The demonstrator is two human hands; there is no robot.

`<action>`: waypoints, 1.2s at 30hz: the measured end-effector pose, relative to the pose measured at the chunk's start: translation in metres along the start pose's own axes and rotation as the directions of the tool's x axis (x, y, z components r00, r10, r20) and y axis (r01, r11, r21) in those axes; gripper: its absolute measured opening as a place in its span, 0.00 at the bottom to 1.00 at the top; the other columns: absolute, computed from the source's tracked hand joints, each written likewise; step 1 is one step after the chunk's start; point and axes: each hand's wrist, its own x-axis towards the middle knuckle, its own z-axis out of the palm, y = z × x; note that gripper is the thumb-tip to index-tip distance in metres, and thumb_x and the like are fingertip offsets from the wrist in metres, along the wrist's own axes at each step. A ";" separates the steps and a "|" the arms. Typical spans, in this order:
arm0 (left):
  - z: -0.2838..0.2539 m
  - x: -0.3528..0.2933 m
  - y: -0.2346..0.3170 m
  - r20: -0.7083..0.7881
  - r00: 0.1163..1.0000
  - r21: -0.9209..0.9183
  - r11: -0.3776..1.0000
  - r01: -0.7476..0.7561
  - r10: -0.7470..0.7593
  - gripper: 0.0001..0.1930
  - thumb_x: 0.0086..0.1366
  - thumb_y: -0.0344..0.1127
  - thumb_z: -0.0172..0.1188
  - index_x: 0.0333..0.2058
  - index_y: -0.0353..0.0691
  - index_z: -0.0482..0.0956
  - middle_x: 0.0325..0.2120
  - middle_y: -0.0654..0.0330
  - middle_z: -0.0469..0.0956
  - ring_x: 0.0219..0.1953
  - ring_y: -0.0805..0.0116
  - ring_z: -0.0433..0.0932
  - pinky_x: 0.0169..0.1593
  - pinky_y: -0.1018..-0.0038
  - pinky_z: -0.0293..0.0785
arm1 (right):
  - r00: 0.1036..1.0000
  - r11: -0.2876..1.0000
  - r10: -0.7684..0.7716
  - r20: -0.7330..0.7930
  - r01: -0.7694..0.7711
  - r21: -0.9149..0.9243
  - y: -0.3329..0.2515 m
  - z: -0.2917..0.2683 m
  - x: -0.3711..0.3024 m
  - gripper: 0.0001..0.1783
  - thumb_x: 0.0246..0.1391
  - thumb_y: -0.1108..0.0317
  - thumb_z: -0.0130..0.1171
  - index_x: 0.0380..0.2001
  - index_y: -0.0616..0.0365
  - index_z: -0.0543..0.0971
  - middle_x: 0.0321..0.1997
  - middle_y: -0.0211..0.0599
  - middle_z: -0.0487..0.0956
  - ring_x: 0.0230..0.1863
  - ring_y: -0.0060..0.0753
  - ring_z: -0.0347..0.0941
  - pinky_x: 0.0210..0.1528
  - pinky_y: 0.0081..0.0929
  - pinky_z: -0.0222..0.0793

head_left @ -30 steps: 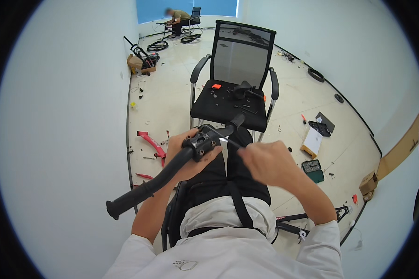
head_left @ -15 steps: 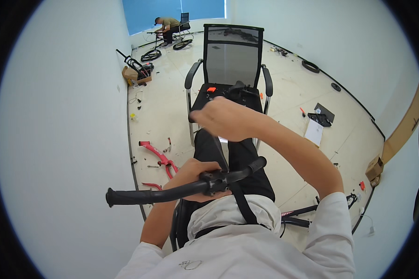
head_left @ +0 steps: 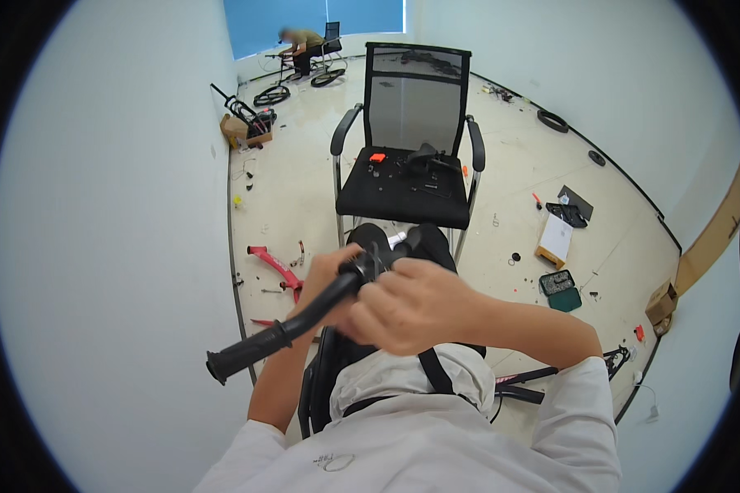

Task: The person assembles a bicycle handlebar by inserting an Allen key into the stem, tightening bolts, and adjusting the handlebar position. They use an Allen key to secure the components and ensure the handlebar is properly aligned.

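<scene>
A black bicycle handlebar slants across my lap, its ribbed grip at the lower left. My left hand is closed around it from behind, by the clamp in the middle. Over the near side of that clamp my right hand has its fingers curled in. What those fingertips hold, if anything, is hidden. The bar's other end shows beyond my right knuckles. Ahead of my knees, a black chair bears an orange piece, a dark saddle-like part and several small parts.
On the floor at left lies a red bicycle frame. To the right are a white-topped box, an open green case and a dark frame. Against the far wall a person sits bent over a bicycle.
My right hand has come back from above the chair seat to the handlebar's clamp. The bar has been raised and tilted, its grip end now lower. My left hand moved up with it.
</scene>
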 end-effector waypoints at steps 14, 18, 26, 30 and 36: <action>-0.009 -0.013 0.025 -0.034 0.984 0.046 0.983 -0.175 0.177 0.19 0.45 0.41 0.78 0.27 0.40 0.76 0.15 0.63 0.76 0.16 0.74 0.76 0.24 0.78 0.70 | 0.788 0.823 0.404 0.465 -0.535 0.192 0.109 0.028 -0.020 0.20 0.67 0.61 0.44 0.29 0.62 0.80 0.19 0.51 0.75 0.23 0.57 0.73 0.28 0.48 0.68; -0.020 -0.003 0.007 -0.233 0.972 0.011 1.000 -0.013 0.015 0.17 0.50 0.41 0.77 0.26 0.39 0.76 0.15 0.62 0.75 0.18 0.78 0.72 0.25 0.78 0.69 | 0.784 0.752 0.489 0.383 -0.601 0.271 0.061 0.008 -0.044 0.21 0.66 0.62 0.48 0.20 0.62 0.76 0.15 0.50 0.72 0.19 0.58 0.71 0.23 0.48 0.65; 0.010 0.000 -0.017 0.023 0.995 0.050 0.994 -0.099 0.098 0.21 0.53 0.45 0.69 0.37 0.35 0.77 0.21 0.55 0.79 0.23 0.66 0.78 0.30 0.70 0.73 | 0.999 0.997 0.027 -0.026 -0.025 0.069 0.008 0.004 0.009 0.21 0.52 0.60 0.64 0.13 0.55 0.68 0.10 0.28 0.63 0.11 0.27 0.66 0.15 0.27 0.60; 0.037 -0.026 -0.021 0.285 0.957 -0.065 0.995 0.070 -0.048 0.14 0.53 0.43 0.71 0.31 0.41 0.79 0.20 0.61 0.80 0.20 0.70 0.79 0.26 0.77 0.74 | 0.964 0.989 0.048 0.261 -0.082 0.120 0.041 0.010 0.054 0.23 0.58 0.57 0.58 0.12 0.57 0.73 0.12 0.39 0.72 0.13 0.37 0.71 0.16 0.34 0.64; 0.022 -0.016 0.022 0.008 0.966 0.075 0.963 -0.258 0.258 0.19 0.41 0.40 0.78 0.26 0.40 0.76 0.14 0.64 0.76 0.16 0.71 0.78 0.24 0.78 0.72 | 0.968 0.957 0.114 0.222 -0.168 0.238 0.119 0.061 0.010 0.24 0.68 0.61 0.44 0.23 0.67 0.76 0.19 0.53 0.73 0.24 0.57 0.69 0.33 0.46 0.68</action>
